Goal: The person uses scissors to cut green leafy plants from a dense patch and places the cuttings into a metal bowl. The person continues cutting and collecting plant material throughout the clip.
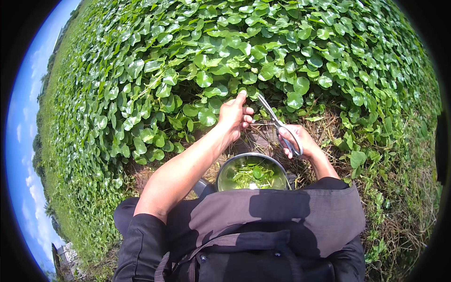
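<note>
My left hand reaches into the front edge of a dense bed of round-leaved green plants. Its thumb tip meets a small leaf, while the other fingers curl below; whether they pinch a stem is hidden. My right hand grips a pair of metal scissors by the handles, blades pointing up and left among the leaves near my left thumb. Below both hands, close to my lap, sits a round metal bowl. Cut leaves and pale stems lie inside it.
Dry straw and stalks cover the ground right of the hands, around a brownish paved patch. My dark apron overlaps the bowl's near side. Grass and weeds grow at the right. A pale structure stands far off at lower left.
</note>
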{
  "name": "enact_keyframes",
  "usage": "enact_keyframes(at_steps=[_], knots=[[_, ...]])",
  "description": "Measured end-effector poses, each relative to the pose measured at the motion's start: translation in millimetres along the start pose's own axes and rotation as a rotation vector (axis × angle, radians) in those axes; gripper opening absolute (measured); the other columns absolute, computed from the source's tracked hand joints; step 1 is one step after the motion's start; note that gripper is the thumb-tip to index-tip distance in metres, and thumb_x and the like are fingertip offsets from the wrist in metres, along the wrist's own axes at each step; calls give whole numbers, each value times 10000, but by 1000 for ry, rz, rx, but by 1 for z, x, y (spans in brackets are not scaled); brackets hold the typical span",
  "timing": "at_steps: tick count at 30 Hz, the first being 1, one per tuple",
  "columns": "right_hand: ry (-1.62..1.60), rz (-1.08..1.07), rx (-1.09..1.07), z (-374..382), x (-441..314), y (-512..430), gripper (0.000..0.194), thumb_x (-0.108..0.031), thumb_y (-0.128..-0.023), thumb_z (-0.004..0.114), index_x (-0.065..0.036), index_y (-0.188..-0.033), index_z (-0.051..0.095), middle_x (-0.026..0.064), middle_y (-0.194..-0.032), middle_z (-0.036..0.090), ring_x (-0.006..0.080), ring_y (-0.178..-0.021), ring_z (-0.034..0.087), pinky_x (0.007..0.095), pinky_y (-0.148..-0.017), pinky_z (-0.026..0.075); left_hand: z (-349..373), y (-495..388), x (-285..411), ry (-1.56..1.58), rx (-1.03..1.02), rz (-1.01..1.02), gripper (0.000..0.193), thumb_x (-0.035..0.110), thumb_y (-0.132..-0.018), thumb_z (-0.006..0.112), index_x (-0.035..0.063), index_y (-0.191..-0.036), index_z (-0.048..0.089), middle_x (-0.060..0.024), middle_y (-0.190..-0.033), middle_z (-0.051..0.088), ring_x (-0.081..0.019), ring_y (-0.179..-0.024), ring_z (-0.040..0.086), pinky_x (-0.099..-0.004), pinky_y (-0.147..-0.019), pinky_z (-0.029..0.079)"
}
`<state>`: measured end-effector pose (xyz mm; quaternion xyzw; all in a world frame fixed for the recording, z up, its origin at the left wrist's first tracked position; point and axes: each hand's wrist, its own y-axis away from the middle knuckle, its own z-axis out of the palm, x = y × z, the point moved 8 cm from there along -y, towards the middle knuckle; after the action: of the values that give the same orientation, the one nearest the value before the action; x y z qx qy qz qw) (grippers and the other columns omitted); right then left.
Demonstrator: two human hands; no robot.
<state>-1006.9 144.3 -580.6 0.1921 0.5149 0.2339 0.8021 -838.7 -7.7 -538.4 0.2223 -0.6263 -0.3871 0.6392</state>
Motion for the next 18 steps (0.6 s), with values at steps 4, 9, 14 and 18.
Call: enact_keyframes(at_steps=[4, 9, 14, 18], knots=[[55, 59, 17, -3, -1, -7, 425, -465, -1056, 693, -61, -946, 625, 11, -684, 595, 92, -525, 642, 233, -425, 556, -8, -18, -14, 70, 128, 93, 257, 323, -1091, 662, 93, -1197, 616, -11, -778, 654, -94, -537, 561, -242, -441, 380], [124, 139, -72, 7, -2, -25, 424, -470, -1047, 706, -79, -898, 643, -21, -670, 596, 73, -512, 632, 221, -428, 551, -28, -8, -34, 8, 216, 198, 188, 206, -1086, 658, 37, -1170, 653, -37, -776, 664, -96, -516, 548, -254, -452, 414], [136, 219, -62, 11, -3, -50, 459, -515, -1050, 681, -75, -920, 655, -12, -680, 608, 85, -508, 638, 234, -417, 550, -33, -7, -36, 1, 218, 208, 186, 193, -1086, 663, 24, -1164, 657, -33, -766, 652, -89, -518, 537, -244, -471, 430], [8, 200, -101, 13, -5, -62, 472, -541, -1054, 660, -76, -978, 637, 3, -707, 609, 100, -517, 637, 255, -409, 545, -37, -7, -39, 32, 231, 209, 172, 182, -1089, 663, 24, -1157, 660, -26, -767, 644, -84, -516, 527, -238, -470, 438]])
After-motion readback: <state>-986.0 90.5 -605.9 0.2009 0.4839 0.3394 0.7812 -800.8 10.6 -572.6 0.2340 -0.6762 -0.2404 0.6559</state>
